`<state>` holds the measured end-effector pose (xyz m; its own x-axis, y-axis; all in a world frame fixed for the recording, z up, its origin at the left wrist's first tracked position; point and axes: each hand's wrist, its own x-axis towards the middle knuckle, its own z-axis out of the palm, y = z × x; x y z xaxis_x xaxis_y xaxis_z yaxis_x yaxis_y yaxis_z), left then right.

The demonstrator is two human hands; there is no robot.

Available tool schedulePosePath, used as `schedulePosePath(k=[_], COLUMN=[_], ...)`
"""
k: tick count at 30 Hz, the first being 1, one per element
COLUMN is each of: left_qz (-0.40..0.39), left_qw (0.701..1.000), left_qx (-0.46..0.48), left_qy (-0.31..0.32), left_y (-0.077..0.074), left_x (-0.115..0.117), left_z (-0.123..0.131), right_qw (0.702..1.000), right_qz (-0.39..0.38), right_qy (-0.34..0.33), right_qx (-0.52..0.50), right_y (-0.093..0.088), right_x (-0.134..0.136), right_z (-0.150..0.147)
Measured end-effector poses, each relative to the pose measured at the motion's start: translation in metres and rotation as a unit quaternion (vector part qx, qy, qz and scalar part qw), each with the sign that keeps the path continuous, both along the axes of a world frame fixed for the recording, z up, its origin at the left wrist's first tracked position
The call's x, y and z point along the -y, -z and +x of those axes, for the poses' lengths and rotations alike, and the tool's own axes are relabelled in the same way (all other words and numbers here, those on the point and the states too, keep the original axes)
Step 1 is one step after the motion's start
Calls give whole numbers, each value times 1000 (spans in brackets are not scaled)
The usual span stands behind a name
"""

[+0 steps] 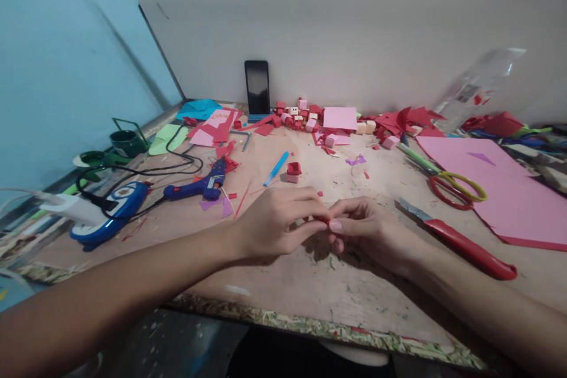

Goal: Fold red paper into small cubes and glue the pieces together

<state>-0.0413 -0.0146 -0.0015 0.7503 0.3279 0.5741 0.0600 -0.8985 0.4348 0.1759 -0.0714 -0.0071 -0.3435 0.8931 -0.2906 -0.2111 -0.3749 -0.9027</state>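
Note:
My left hand (pixel 287 220) and my right hand (pixel 364 225) meet fingertip to fingertip above the front middle of the table. Both pinch a small piece of red paper (pixel 326 220), mostly hidden by the fingers. Just beyond my left hand sits a small pink block with an open red paper top (pixel 293 170). A blue pen-like stick (pixel 276 169) lies to the left of that block. Tiny red scraps are scattered close by on the wooden tabletop (pixel 283 289).
At left are a blue glue gun (pixel 199 184) and a blue power strip (pixel 110 207). Red-handled knife (pixel 465 245), scissors (pixel 456 189) and pink sheets (pixel 527 201) lie at right. Behind stand a phone (pixel 257 87) and several small red and pink cubes (pixel 303 115).

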Motion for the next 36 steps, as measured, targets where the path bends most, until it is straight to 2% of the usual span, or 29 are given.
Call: schedulePosePath(k=[5, 13, 19, 23, 26, 31, 36], left_qz=[6, 25, -36, -56, -22, 81, 89], left_qw=[1000, 998, 997, 997, 999, 995, 995], left_qx=[18, 55, 60, 49, 44, 55, 50], left_qy=[-15, 14, 36, 17, 7, -1, -14], left_y=[5, 7, 5, 0, -1, 5, 7], left_x=[1, 0, 0, 2, 2, 2, 0], left_z=[1, 3, 2, 2, 2, 3, 3], right_qw=[1000, 998, 999, 998, 998, 997, 997], right_qz=[18, 45, 16, 23, 10, 20, 49], right_qy=[18, 10, -20, -32, -46, -58, -39], right_qx=[12, 35, 47, 43, 47, 49, 45], right_y=[-1, 2, 3, -2, -4, -1, 3], right_x=[0, 4, -1, -2, 0, 1, 1], right_z=[1, 1, 4, 5, 4, 3, 4])
